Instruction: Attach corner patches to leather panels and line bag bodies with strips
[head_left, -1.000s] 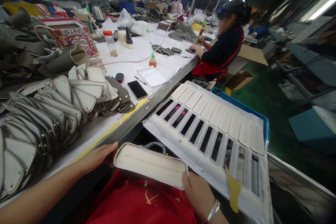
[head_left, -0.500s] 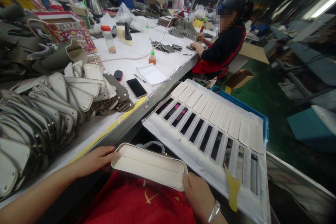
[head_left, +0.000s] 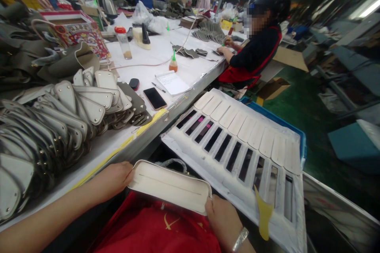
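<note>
A long off-white piece with rounded corners, a raised rim and a thin line along its middle lies across my lap, above a red apron. My left hand grips its left end, fingers bent round the edge. At its right end my right hand pinches the corner between thumb and fingers; a silvery band is on that wrist. Just beyond the piece is a curved, clear-wrapped handle. On the right, a white slotted board carries a row of off-white strips.
A big stack of off-white and grey pieces covers the table's left. A phone, notepad and orange-filled bottle lie further back. A yellow piece hangs over the board's near edge. Another person sits at the table.
My left hand has shifted slightly up and right, its fingers now more curled round the piece's left end. The piece has barely moved, and my right hand keeps its hold.
</note>
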Demonstrator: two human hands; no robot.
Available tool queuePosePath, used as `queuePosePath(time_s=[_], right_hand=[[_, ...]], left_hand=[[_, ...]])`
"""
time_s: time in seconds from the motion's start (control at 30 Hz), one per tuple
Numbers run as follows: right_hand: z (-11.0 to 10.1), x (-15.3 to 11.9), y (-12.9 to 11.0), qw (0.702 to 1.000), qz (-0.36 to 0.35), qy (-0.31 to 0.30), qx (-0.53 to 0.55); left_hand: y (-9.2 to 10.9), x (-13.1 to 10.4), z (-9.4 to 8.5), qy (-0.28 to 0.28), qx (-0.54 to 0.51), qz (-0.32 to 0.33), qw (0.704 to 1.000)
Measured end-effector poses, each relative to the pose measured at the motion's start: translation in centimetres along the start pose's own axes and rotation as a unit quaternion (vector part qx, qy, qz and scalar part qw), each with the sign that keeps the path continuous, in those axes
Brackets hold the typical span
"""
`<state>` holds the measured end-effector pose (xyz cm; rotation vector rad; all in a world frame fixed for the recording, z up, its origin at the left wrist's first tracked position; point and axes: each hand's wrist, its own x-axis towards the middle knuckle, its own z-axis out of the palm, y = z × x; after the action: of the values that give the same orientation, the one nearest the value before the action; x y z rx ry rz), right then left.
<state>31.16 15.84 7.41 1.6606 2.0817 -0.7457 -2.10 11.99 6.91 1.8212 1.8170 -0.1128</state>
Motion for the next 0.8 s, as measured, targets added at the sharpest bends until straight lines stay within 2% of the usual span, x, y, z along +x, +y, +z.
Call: queuePosePath(time_s=[0.2,0.3,0.37,0.43,0.5,0.53,0.6,0.73,0.8], right_hand=[[-0.2,-0.2,-0.4,0.999,-0.015,-0.01,-0.028],[-0.2,0.0,-0.3,1.0,0.0,-0.001,-0.02],[-0.1,0.1,-0.1,1.0,0.002,0.01,-0.015],[0.1,0.0,0.0,1.0,-0.001,0.017,-0.009],[0.2,-0.1,0.1,1.0,-0.002,0.023,-0.002],[0.3,-0.2,0.2,1.0,0.0,0.026,0.001],[0.3,-0.3,0.3,1.0,0.001,0.03,0.007],[-0.1,-0.1,0.1,1.0,0.002,0.027,0.011],[-0.3,0.0,-0.2,1.0,0.003,0.022,0.006]], left_hand=[[-0.2,0.0,0.1,0.032,-0.034,0.011,0.999],[-0.5,-0.1,0.0,0.021,-0.139,0.009,0.99],[-1.0,-0.3,0.1,-0.027,-0.288,0.0,0.957],[-1.5,-0.5,0.4,-0.083,-0.446,-0.026,0.891],[-2.0,-0.7,0.9,-0.104,-0.545,-0.05,0.831],[-2.1,-0.7,1.2,-0.098,-0.566,-0.054,0.817],[-2.2,-0.5,1.8,-0.073,-0.559,-0.05,0.824],[-1.8,0.4,2.7,-0.022,-0.446,-0.042,0.894],[-1.8,0.9,2.8,-0.002,-0.402,-0.057,0.914]])
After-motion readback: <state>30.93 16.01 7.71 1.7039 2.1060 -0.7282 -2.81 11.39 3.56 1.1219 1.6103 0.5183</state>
